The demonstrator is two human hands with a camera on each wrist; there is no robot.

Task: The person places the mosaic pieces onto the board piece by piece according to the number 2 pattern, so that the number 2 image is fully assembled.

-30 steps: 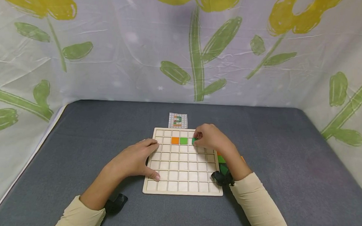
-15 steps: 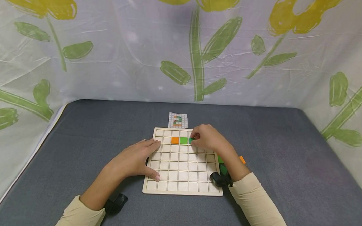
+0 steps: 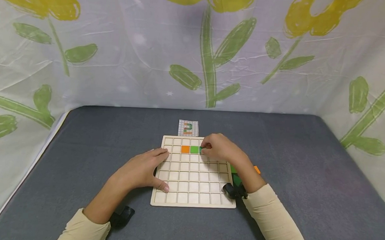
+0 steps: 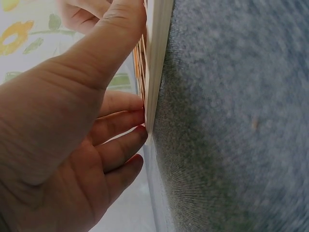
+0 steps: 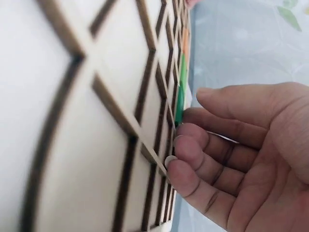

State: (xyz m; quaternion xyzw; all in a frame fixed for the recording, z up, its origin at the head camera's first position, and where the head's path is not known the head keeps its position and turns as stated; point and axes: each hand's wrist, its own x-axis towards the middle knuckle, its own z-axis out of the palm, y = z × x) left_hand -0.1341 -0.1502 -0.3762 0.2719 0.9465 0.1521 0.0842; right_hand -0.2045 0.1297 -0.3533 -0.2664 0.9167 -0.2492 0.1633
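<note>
A pale wooden board (image 3: 192, 187) with a grid of square cells lies flat on the table. My left hand (image 3: 142, 169) rests along its left edge, thumb and fingers spread; in the left wrist view, the fingertips (image 4: 140, 133) touch the board's side. In the second row from the back sit an orange tile (image 3: 185, 149) and a light green tile (image 3: 194, 149). Beside them, my right hand (image 3: 223, 149) holds a dark green tile (image 5: 179, 104) at its cell, thumb and index finger at it, the other fingers curled. That hand partly covers the tile in the head view.
A small printed card (image 3: 188, 128) with a coloured grid pattern lies behind the board. Loose dark green (image 3: 236, 180) and orange tiles (image 3: 257, 169) lie right of the board, partly under the right forearm. A flower-patterned cloth (image 3: 133, 60) hangs behind the table.
My right hand has moved slightly left, bringing the dark green tile up beside the light green one. My left hand stays at the board's edge.
</note>
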